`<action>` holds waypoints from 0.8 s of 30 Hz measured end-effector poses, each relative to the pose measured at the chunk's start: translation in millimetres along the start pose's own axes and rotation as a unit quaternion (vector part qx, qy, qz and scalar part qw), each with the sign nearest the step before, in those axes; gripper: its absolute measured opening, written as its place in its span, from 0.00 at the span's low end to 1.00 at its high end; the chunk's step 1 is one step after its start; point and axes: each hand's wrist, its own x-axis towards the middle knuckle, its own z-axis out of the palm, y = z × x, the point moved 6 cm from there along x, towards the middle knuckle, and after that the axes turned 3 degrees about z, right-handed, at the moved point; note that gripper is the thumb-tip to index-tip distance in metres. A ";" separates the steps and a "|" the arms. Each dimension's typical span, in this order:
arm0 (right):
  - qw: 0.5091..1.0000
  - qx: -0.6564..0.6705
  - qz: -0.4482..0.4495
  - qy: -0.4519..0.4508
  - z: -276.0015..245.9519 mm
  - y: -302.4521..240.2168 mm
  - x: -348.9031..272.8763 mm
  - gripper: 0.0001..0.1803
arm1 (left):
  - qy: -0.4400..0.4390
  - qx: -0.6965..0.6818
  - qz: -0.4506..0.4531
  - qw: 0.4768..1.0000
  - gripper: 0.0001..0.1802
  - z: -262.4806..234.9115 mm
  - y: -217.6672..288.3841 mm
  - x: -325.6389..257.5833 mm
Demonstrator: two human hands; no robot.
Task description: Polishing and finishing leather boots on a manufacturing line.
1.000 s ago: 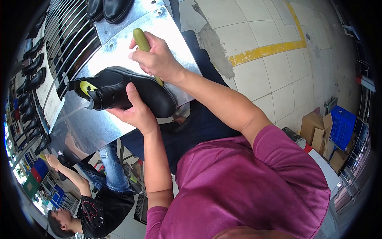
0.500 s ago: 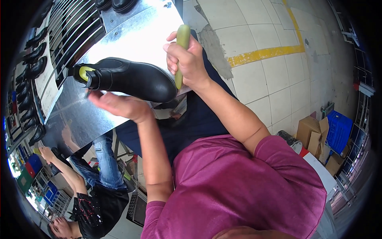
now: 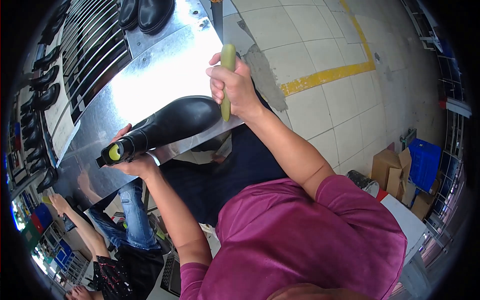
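A glossy black ankle boot [image 3: 182,117] lies on its side over the metal tabletop, toe to the right. Something yellow-green [image 3: 115,152] shows inside its opening at the left. My left hand [image 3: 135,162] grips the boot around its ankle end, fingertips coming up on the far side. In my right fist is a slim yellow-green stick [image 3: 228,57] with rounded ends, held upright. The lower end of that stick is close beside the boot's toe; whether they touch I cannot tell. My right hand [image 3: 235,82] stays above the table's right edge.
The shiny metal table [image 3: 145,80] carries another pair of black boots [image 3: 155,15] at its far end. Metal rods [image 3: 95,45] and a row of black shoes [image 3: 45,97] line the left. A co-worker's arm [image 3: 82,222] is at lower left. Cardboard boxes [image 3: 387,170] stand right.
My left hand, loose beside the boot before, now holds its ankle end. The boot has turned, its opening swinging nearer to me. The stick stays in my right hand, slightly lower.
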 end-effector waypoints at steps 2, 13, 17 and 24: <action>1.000 0.001 0.011 -0.013 4.9 -2.3 8.7 0.11 | -0.006 -0.010 0.004 1.000 0.43 0.1 0.5 1.2; 0.988 -0.096 0.122 -0.019 17.2 3.8 40.9 0.11 | -0.051 0.039 0.126 0.990 0.28 10.1 -5.6 -6.8; 0.986 -0.103 0.128 -0.014 31.1 0.2 44.7 0.10 | 0.000 0.055 0.133 0.990 0.42 2.4 -0.2 -6.6; 0.986 -0.119 0.117 -0.021 21.8 2.8 32.1 0.09 | -0.044 -0.020 0.140 0.989 0.40 -0.7 -10.5 -9.6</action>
